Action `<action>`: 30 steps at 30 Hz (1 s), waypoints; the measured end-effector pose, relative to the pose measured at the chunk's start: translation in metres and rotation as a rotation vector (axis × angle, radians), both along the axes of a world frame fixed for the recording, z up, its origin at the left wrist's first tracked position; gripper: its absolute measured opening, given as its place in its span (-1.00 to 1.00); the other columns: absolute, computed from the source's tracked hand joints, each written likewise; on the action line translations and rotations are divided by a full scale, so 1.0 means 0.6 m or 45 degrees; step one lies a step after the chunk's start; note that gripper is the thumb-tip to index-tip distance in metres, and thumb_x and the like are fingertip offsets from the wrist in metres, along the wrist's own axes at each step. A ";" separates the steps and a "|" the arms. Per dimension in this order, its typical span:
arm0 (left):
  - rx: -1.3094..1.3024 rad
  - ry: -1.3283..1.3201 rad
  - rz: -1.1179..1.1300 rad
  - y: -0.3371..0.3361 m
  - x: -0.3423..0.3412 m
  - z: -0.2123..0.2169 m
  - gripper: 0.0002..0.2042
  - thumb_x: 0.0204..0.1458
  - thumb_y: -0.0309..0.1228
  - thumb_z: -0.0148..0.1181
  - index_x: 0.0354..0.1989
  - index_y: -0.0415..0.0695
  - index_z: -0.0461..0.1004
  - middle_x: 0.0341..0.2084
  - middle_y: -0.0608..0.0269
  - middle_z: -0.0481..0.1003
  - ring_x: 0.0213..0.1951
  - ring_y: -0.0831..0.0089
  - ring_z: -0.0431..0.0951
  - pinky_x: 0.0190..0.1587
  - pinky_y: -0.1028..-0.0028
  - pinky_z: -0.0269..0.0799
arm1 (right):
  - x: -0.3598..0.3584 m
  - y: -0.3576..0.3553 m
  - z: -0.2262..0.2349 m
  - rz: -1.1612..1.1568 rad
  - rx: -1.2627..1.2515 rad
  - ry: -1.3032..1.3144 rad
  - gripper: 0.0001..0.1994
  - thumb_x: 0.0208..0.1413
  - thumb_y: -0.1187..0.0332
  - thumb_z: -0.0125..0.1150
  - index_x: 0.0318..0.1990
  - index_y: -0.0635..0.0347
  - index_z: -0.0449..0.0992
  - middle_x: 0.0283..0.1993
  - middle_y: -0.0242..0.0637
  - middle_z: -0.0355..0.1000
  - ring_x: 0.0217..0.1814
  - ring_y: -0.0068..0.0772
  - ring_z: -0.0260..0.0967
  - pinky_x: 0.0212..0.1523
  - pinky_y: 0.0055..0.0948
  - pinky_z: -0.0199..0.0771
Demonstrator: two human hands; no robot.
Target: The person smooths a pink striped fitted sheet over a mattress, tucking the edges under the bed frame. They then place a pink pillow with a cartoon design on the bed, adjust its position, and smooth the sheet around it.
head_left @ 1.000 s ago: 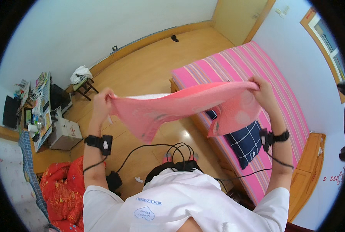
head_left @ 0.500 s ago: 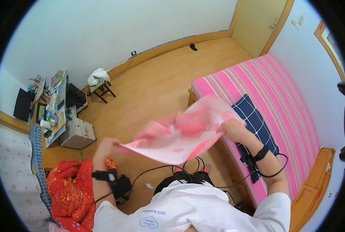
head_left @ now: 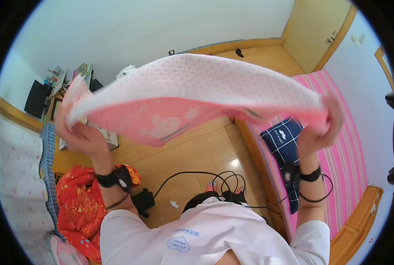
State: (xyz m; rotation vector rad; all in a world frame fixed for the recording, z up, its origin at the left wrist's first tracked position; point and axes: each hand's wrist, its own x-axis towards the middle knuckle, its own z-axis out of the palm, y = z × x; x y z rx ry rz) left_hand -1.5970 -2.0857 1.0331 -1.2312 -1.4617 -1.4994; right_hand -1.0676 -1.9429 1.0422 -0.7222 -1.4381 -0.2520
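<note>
Stretched in the air in front of me is a pink-and-white towel [head_left: 197, 84] with a dotted weave and a pale cartoon animal on its pink side. Its middle bows up and away from me, and its edges are smeared by motion. My left hand [head_left: 80, 134] is closed round the left end, above the desk side of the room. At the other end, my right hand [head_left: 323, 128] grips a bunched pink corner over the bed. Dark straps with small devices and black cables sit on both wrists.
On the right stands a bed [head_left: 338, 150] with a pink striped sheet and a navy checked pillow [head_left: 283, 137]. A red patterned quilt [head_left: 80, 203] is heaped at the left, near a cluttered desk [head_left: 66, 159]. A black cable [head_left: 179, 174] loops before my body.
Both hands have risen and moved farther apart. The towel has swung up and spread from a crumpled, sagging shape into a wide arch.
</note>
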 end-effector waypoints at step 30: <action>-1.026 -1.108 -1.701 0.124 0.083 0.203 -0.73 0.11 -0.30 0.37 -0.13 -0.22 0.57 -0.28 0.36 0.61 -0.30 0.64 0.59 -0.18 0.62 0.49 | 0.233 0.184 -0.016 0.285 -1.320 0.191 -0.72 0.16 0.37 0.07 -0.10 0.35 0.60 -0.16 -0.34 0.54 -0.12 -0.51 0.42 -0.11 -0.50 0.38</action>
